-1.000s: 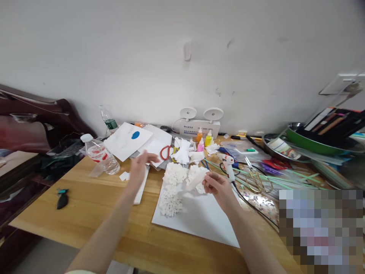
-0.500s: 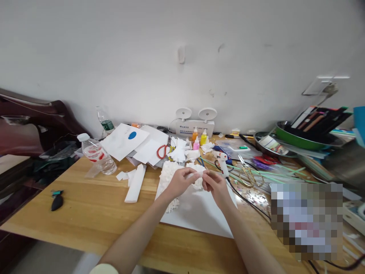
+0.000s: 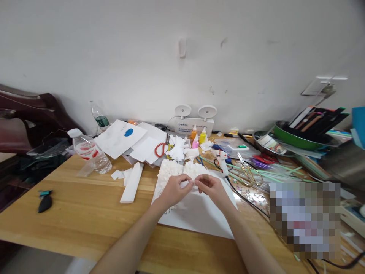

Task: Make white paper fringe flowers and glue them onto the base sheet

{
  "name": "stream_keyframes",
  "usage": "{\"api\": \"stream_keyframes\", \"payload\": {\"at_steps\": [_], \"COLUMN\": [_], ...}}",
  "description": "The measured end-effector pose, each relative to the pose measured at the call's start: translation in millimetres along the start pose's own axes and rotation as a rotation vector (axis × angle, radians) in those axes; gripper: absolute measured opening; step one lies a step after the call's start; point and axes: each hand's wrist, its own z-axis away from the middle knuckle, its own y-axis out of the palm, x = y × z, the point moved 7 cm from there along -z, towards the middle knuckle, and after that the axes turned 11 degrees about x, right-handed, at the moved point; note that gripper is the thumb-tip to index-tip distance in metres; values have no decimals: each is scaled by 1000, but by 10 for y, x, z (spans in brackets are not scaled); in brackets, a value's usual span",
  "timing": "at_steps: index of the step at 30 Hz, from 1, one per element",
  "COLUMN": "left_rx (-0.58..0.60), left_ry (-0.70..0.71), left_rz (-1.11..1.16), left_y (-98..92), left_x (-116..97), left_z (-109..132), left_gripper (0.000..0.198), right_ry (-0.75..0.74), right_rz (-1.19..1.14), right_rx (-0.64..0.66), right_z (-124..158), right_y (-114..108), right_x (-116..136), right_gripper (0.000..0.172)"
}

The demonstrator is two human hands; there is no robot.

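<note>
Over a white sheet (image 3: 196,219), my left hand (image 3: 173,190) and my right hand (image 3: 211,187) meet with their fingertips pinched. Between them is a small piece of white paper (image 3: 186,183), mostly covered by the fingers. Ruffled white paper bits (image 3: 168,168) cover the left part of the sheet, with another ruffled clump (image 3: 195,169) just behind my hands. A white glue gun (image 3: 221,161) stands beyond the sheet's right corner, its black cord running along the right side.
Left of the sheet lies a folded white paper strip (image 3: 132,184), and further left a water bottle (image 3: 91,154). Behind are red-handled scissors (image 3: 160,149) and small paint bottles (image 3: 202,137). Gold-handled scissors (image 3: 248,173) and plastic strips lie at right.
Both hands have come slightly down and left, still pinching the white paper together. The view has shifted a little; the things on the table stay in place.
</note>
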Motion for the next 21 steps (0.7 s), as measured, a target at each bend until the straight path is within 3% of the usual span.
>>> {"api": "stream_keyframes", "payload": {"at_steps": [6,21], "left_rx": [-37,-45], "left_ry": [18,27], "left_rz": [-110,-142], "left_y": [-28,-32], "left_x": [14,26], "left_z": [21,27], "left_gripper": [17,13], "right_ry": [0,-26], "right_rz": [-12,97], "right_rx": [49,-20], "right_z": [29,48], "right_y": [72,90], "right_x": [7,-25], "right_gripper": [22,22]}}
